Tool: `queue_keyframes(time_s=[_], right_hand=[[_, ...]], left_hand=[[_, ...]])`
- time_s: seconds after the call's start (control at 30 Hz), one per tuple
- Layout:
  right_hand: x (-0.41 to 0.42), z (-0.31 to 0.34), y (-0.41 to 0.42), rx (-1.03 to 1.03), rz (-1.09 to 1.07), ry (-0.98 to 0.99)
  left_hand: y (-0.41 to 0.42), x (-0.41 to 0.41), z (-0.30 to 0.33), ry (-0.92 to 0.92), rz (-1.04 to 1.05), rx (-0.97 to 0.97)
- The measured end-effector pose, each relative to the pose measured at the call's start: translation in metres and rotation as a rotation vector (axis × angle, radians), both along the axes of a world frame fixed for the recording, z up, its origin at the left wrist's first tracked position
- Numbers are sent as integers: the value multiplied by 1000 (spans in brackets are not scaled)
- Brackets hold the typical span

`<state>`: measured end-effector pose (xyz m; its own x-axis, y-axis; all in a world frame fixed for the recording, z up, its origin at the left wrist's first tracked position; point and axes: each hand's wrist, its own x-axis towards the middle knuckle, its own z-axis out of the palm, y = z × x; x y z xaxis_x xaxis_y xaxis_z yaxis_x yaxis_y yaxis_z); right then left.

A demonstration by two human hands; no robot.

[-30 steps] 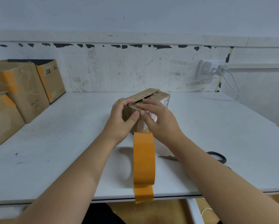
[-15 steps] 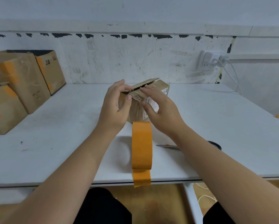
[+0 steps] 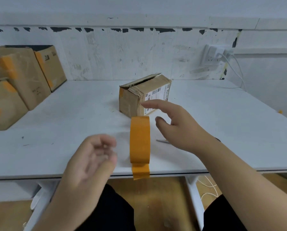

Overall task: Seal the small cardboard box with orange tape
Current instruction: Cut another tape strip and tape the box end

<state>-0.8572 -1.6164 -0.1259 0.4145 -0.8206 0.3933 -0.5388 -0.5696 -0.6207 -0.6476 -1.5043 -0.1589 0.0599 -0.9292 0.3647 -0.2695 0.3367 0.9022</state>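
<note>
Head view. The right hand point(image 3: 181, 127) is hovering above the table point(image 3: 222, 130) with its fingers point(image 3: 156, 104) spread and nearly straight, thumb held apart below them; it is gripping nothing. Its fingertips are reaching toward the near right side of the box point(image 3: 144, 95), just in front of the shipping label point(image 3: 157, 95); whether they are touching the cardboard cannot be told. The left hand point(image 3: 92, 157) is blurred, held over the near edge of the table, palm turned up, fingers loosely curled and holding nothing.

The box is sitting on the table beyond the right hand's fingertips and well beyond the left hand. Its long axis is running from the near left to the far right, one narrow end facing the person. Its top flaps are lying slightly raised, with a dark gap showing along the seam. A small orange patch is showing on the upper left corner of the near end.

The roll of tape point(image 3: 140, 139) is standing on edge between the two hands, just beside the right thumb and touching neither hand. Its loose end point(image 3: 141, 171) is hanging over the table edge.

A metal blade tip point(image 3: 162, 141) is lying under the right wrist. Larger boxes point(image 3: 22, 77) are stacked far left of the left hand.
</note>
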Motion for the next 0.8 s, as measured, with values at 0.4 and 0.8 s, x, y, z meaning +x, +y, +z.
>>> queue_keyframes(time_s=[0.4, 0.8], right_hand=[[26, -33, 14, -39, 35, -218], [28, -40, 9, -120, -37, -231]], left_hand=[[6, -48, -71, 503, 40, 641], [9, -65, -72, 573, 162, 493]])
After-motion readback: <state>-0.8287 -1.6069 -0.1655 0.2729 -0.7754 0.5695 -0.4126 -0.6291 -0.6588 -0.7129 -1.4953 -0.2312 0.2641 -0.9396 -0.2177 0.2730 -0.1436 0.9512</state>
